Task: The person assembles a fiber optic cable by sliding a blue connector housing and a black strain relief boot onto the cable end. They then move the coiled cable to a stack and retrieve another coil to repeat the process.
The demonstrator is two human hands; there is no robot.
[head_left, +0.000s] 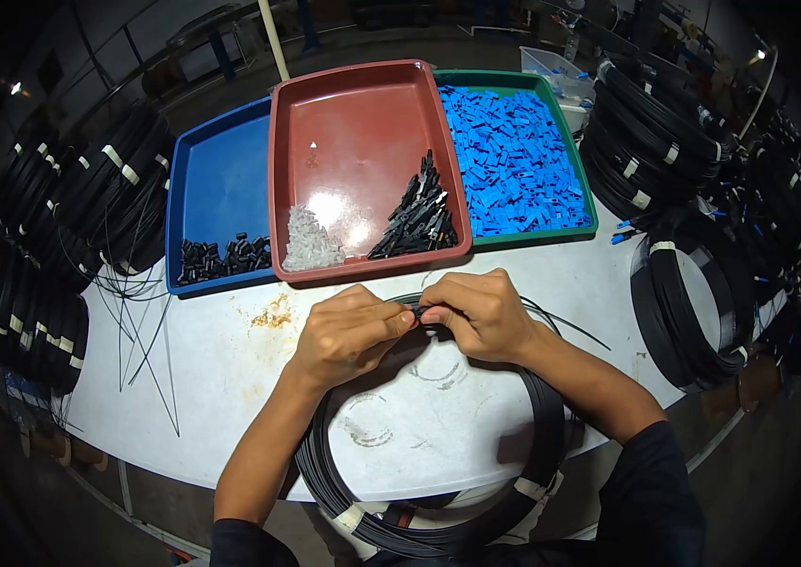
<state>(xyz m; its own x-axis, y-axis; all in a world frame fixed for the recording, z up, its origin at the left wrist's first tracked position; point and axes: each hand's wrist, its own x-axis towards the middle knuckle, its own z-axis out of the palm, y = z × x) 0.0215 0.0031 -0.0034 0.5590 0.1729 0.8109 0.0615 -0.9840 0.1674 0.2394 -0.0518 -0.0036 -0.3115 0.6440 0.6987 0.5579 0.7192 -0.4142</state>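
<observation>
A large coil of thin black cable (540, 444), bound with pieces of whitish tape, leans over the front edge of the table, with its lower part near my body. At the top of the coil my left hand (349, 331) is closed, thumb and fingertips pinching the black cable. My right hand (481, 317) meets it there, also closed in a pinch on the cable. A small dark piece shows between the fingertips, too covered to make out. One loose cable end (580, 328) sticks out to the right, past my right wrist.
Behind my hands stand a blue tray (221, 180) with black pieces, a red tray (353, 113) with clear and black pieces, and a green tray (582, 203) full of blue connectors. More cable coils (689, 312) flank the white table (183, 378); loose strands hang at left.
</observation>
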